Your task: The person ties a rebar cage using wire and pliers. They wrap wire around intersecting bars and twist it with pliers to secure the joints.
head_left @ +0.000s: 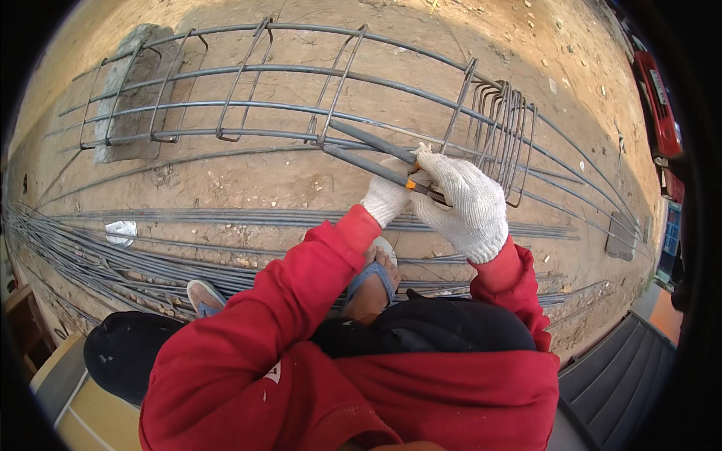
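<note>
Both my hands wear white knitted work gloves and meet at a pair of long-handled pliers (369,163) with dark grey grips and orange bands. The spread handles point away from me, their ends beside the lower bar of a rebar cage (254,104). My right hand (471,200) grips the pliers near the pivot, fingers bent over the metal. Beneath the handles, my left hand (389,194) touches the tool, its fingers largely hidden. Square steel stirrups (338,84) stand spaced along the cage, and several more are bunched (502,129) just beyond my right hand.
Concrete blocks (121,113) (620,237) prop the cage at both ends. Loose rebar (169,265) lies around my sandalled feet (375,282). A red vehicle (657,107) stands at the far right. Dark ribbed sheeting (617,383) is at lower right.
</note>
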The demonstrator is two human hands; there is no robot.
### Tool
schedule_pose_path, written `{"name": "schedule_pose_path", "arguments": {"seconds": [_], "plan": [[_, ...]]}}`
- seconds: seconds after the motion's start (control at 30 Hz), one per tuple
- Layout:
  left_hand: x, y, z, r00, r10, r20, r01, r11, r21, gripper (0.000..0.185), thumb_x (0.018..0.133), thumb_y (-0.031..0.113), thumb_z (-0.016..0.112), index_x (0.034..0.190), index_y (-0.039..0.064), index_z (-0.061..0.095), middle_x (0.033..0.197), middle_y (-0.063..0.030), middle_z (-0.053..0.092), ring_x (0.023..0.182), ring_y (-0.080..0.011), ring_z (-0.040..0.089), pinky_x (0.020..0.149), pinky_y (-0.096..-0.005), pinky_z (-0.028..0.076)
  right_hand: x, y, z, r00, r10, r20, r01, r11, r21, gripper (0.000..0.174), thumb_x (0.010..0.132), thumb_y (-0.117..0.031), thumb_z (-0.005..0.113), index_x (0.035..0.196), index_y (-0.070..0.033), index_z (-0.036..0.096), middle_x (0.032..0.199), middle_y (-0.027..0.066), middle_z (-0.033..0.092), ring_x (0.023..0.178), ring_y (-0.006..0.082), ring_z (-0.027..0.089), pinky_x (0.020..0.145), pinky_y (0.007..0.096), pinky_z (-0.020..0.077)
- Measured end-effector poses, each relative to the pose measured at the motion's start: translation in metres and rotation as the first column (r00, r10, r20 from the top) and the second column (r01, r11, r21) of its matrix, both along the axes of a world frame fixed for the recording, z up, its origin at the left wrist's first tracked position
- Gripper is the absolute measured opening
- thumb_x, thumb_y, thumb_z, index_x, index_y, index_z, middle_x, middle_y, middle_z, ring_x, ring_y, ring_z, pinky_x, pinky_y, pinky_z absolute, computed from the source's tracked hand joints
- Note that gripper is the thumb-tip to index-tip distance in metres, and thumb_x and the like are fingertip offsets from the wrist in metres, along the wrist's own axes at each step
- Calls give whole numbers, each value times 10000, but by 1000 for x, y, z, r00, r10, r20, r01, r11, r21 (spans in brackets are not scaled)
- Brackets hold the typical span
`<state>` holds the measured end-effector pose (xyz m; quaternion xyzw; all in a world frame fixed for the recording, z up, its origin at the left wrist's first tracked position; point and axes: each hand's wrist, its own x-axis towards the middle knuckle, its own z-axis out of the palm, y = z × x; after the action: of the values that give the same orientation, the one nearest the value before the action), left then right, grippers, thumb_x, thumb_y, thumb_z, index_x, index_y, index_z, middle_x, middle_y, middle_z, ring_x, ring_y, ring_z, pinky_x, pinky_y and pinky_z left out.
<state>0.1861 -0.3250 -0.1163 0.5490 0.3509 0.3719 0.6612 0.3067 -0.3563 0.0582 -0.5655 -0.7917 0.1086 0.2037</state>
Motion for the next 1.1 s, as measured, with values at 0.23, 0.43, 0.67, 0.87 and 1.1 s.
{"name": "schedule_pose_path", "arguments": {"seconds": [0.23,0.43,0.67,0.87,1.1], "plan": [[-15,8,34,976,8,216,12,996,-91,306,981,254,636,1069,-32,697,958,-74,728,864,-190,687,750,-327,550,18,5,13,996,-57,-67,55,998,-19,536,742,-113,822,1248,-45,657,1008,144,726,890,280,727,778,354,581],[-29,-9,29,921,388,-34,-361,818,-447,255,934,178,687,1096,-16,655,985,-84,682,781,-135,649,668,-257,530,25,24,14,998,61,32,-62,998,31,522,729,-117,813,1226,-58,666,1034,135,727,905,286,721,777,355,582],[-58,-4,39,736,673,73,-551,658,-514,245,911,121,695,1119,10,627,944,-62,659,753,-148,645,635,-273,524,18,20,10,999,35,5,-35,999,-19,568,704,-96,797,1252,-70,649,1045,115,730,909,288,718,770,353,581],[-32,-15,34,956,290,48,-175,693,-700,230,958,211,633,1107,37,654,927,-54,661,756,-154,666,640,-288,536,16,21,4,999,41,10,-42,998,40,626,706,-124,814,1301,-75,624,1040,110,725,895,278,713,761,346,579],[28,20,16,829,342,442,276,438,-856,335,1028,352,478,1221,115,614,1078,-70,675,968,-218,680,738,-352,580,12,14,8,1000,-1,30,1,1000,20,790,702,-143,854,1422,-65,539,1071,134,725,916,292,719,778,355,583]]}}
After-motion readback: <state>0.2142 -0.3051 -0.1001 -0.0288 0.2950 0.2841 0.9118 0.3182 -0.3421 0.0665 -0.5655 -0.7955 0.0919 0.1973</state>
